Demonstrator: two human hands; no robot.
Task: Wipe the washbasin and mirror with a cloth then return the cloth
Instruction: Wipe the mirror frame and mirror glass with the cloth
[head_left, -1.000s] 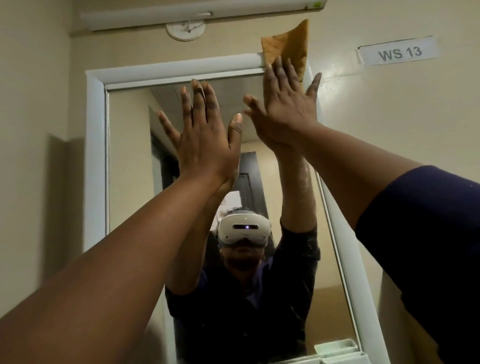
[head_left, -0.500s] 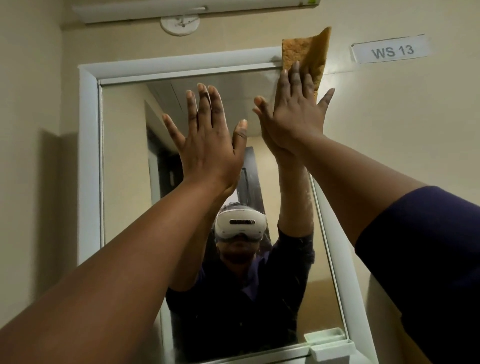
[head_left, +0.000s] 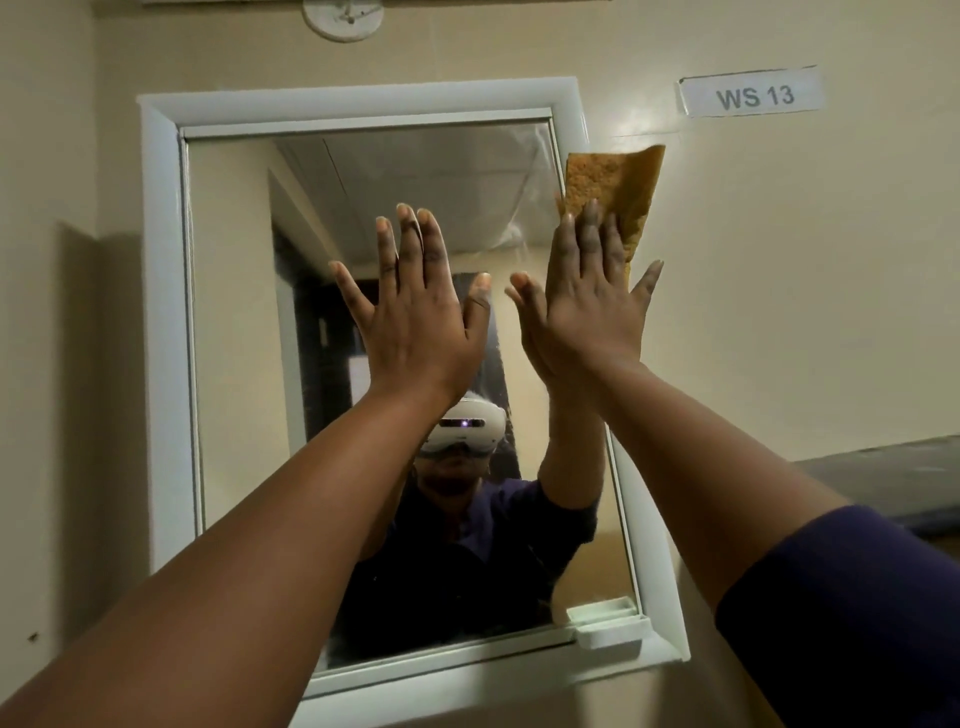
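The cloth (head_left: 615, 195), tan, coarse-woven and roughly rectangular, lies pressed flat under the right hand (head_left: 587, 301) against the white frame at the mirror (head_left: 363, 218) and its right edge, fingers spread, not clenched. The left hand (head_left: 415, 317) is open, palm toward smeared glass. A "WS 13" label (head_left: 752, 96) sits on the beige wall (head_left: 779, 312).

Right hand (head_left: 589, 306) with cloth (head_left: 610, 192) slid down mirror's (head_left: 363, 234) right edge from top corner.

"WS 13" wall label (head_left: 751, 96), round ceiling fitting (head_left: 343, 18), grey ledge (head_left: 883, 478)
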